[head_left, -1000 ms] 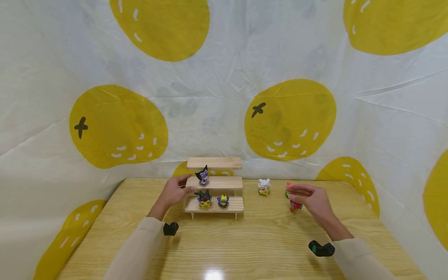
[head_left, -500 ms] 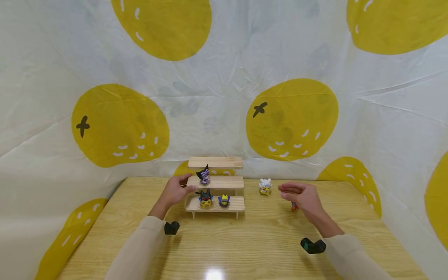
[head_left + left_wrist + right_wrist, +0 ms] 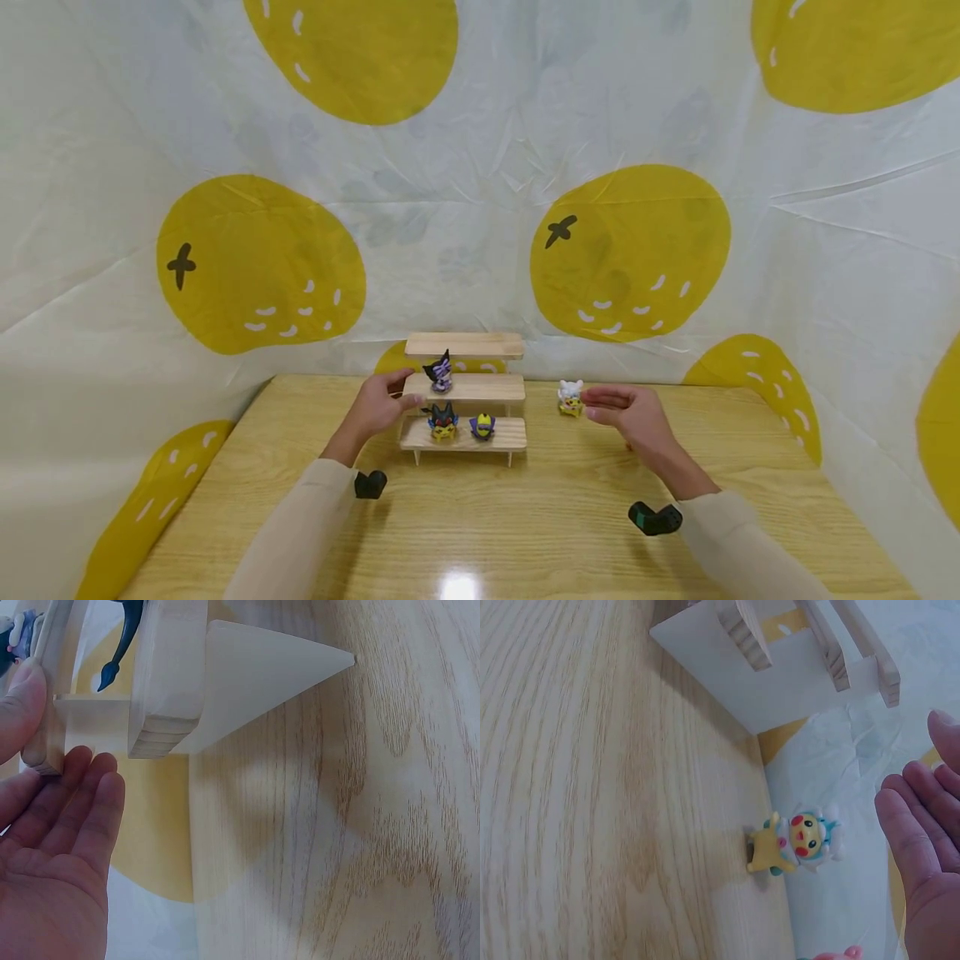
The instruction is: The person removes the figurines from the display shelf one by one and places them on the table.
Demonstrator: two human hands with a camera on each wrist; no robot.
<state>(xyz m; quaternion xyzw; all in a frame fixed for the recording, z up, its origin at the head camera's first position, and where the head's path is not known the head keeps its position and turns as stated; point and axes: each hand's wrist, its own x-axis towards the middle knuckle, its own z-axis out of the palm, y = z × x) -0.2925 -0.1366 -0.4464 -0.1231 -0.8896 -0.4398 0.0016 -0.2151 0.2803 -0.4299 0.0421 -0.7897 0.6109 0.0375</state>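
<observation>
A three-tier wooden display shelf (image 3: 487,386) stands at the table's back. My left hand (image 3: 373,414) grips the left end of its middle board, thumb above and fingers below in the left wrist view. A black-and-purple figurine (image 3: 442,380) sits on that board. Below it, the bottom board bears a dark-eared yellow figurine (image 3: 443,425) and a purple-caped yellow one (image 3: 483,427). My right hand (image 3: 637,421), fingers extended and holding nothing, hovers beside a yellow figurine in a white hood (image 3: 787,844). The right wrist view shows a gap between them.
Part of a pink figurine (image 3: 837,955) shows at the bottom of the right wrist view; in the head view my right hand mostly hides that spot. The wooden table (image 3: 465,517) meets a white curtain (image 3: 450,275) with yellow fruit prints behind the shelf.
My right hand has moved left, away from the red and green figurines, to the white-hooded one. The left hand stays on the shelf. The head view has shifted slightly.
</observation>
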